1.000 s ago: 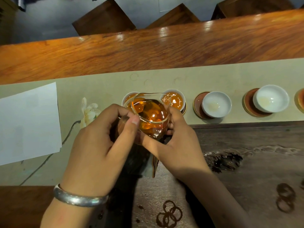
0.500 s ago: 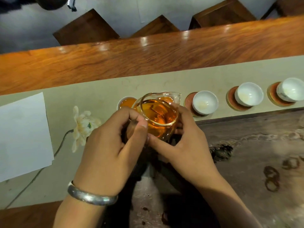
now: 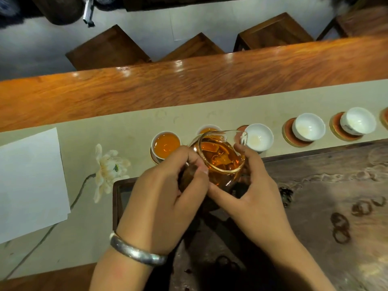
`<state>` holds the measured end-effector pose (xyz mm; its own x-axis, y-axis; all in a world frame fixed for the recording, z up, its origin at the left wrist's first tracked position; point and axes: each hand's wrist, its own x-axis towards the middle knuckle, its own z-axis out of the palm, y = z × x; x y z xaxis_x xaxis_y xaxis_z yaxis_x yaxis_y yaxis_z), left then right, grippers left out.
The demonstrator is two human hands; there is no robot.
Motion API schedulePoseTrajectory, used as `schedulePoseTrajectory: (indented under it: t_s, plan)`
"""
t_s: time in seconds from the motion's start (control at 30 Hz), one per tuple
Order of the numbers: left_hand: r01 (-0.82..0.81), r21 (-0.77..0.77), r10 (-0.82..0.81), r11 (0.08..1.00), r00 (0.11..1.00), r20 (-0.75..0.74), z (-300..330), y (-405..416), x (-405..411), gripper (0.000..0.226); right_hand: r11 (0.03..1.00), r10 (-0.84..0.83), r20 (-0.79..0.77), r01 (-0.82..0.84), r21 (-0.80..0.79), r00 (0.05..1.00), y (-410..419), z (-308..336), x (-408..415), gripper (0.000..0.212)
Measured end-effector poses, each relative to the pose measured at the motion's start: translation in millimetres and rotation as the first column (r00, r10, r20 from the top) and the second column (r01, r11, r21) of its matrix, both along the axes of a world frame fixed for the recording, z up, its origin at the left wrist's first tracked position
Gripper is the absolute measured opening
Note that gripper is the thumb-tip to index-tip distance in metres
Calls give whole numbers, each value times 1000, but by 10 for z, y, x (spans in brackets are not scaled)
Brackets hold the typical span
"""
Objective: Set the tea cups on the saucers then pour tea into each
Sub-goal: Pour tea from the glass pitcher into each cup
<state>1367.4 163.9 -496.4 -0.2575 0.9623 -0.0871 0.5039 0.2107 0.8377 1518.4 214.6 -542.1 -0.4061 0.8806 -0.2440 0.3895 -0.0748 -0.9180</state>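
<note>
Since the earlier frames the glass pitcher (image 3: 220, 158) is travelling rightward along the row: a second ago it was hanging over the two filled cups, and now its spout is reaching the rim of the third cup (image 3: 259, 137), with the first filled cup (image 3: 166, 143) standing clear to its left. The view is also sliding right, bringing more of the cup row into sight.

The left hand (image 3: 165, 198) is curling its fingers round the pitcher's dark wooden handle, a silver bangle (image 3: 136, 252) sitting on that wrist. The right hand (image 3: 249, 194) is cradling the glass body, thumb along the near side and fingers wrapped behind it. The pitcher is holding amber tea to about half its depth and is tilting slightly toward the spout.

The first cup is brimming with amber tea on its saucer; a second filled cup (image 3: 207, 130) is peeking out behind the pitcher's rim. The third cup and two more white cups (image 3: 308, 127) (image 3: 360, 120) are sitting without tea on reddish gold-edged saucers (image 3: 288, 131).

All are resting on a beige runner (image 3: 126, 127) painted with a white flower (image 3: 109, 169), beside a white sheet of paper (image 3: 29, 181), on a glossy wooden desk (image 3: 147, 91). A dark tea tray (image 3: 325, 185) is lying under the hands. Wooden stools (image 3: 109, 49) are standing beyond on a grey floor.
</note>
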Motion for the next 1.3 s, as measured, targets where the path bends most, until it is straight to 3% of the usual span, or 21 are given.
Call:
schedulePoseTrajectory:
  t_s: [0.27, 0.53, 1.0, 1.3]
  plan:
    - [-20, -10, 20, 1000, 1000, -6, 18, 79, 207, 20, 1000, 6, -6, -6, 28, 1000, 108, -40, 189, 66]
    - [-146, -61, 145, 987, 989, -28, 49, 200, 487, 28, 998, 64, 5, -64, 0, 998, 290, -33, 409, 62]
    - [-257, 0, 256, 966, 962, -100, -25, 363, 722, 20, 984, 127, -77, -136, -119, 989, 499, -143, 520, 54]
    - [-261, -13, 257, 965, 956, -141, -27, 450, 764, 21, 963, 98, -117, -124, -240, 988, 543, -205, 531, 61]
